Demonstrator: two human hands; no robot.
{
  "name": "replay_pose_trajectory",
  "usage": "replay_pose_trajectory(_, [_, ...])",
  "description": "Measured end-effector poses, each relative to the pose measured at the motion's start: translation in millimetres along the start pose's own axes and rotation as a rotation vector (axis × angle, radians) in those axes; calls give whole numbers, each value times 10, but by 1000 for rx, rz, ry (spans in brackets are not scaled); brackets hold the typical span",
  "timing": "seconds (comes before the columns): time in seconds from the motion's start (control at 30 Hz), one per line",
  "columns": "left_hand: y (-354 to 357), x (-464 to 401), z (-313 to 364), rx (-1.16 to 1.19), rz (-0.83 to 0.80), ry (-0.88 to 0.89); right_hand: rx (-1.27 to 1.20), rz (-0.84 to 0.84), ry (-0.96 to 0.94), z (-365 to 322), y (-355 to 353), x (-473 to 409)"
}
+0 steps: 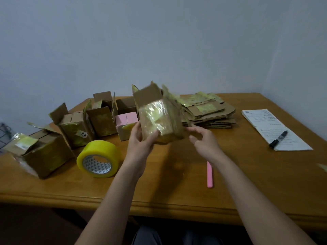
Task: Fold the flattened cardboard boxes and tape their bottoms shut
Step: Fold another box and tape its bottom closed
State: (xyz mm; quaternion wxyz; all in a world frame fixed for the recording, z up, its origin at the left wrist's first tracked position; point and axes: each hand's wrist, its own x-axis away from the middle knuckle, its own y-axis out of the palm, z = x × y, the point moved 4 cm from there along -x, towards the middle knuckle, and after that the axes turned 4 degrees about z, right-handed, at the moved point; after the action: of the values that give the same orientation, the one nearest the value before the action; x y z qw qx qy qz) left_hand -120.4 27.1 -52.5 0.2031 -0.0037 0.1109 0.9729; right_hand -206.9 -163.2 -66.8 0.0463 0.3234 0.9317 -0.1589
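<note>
Left of the tape roll (99,159) stand finished boxes (77,128), while the left hand (141,138) grips the folded box (159,117) above the tabletop (177,183), likely for inspection, the right hand (203,141) loosely spread, holding nothing, beside it.

The tape-covered brown cardboard box (160,119) you hold up is smeared by motion blur, so its top flaps and edges cannot be made out cleanly. It hides the near left corner of the stack of flattened cardboard boxes (208,110) and part of the pink-sided open box (126,121) behind it. Your left hand (139,137) has most of its fingers tucked behind the box, out of sight. Your right forearm covers the upper end of the pink stick-shaped tool (209,175). The writing on the white paper sheet (276,129) is too small to read. A dark wire object (4,135) is cut off by the left edge.
</note>
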Motion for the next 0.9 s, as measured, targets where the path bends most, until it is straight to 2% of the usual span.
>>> replay_pose_trajectory(0.1, [-21,-19,-125,-230,25,-12,-164,-125,63,9,85,-13])
replay_pose_trajectory(0.17, [-7,-19,-223,-294,9,-16,-134,-179,46,4,170,-4])
replay_pose_trajectory(0.27, [20,-58,-306,-380,26,44,-32,-83,-44,69,221,-46])
replay_pose_trajectory(0.37, [26,-123,-410,-409,87,38,-7,11,-30,159,268,-122])
replay_pose_trajectory(0.63, [0,-568,-670,-450,254,8,44,54,29,384,564,-517])
replay_pose_trajectory(0.9, [3,-1234,-740,-466,319,67,97,46,3,429,799,-1204])
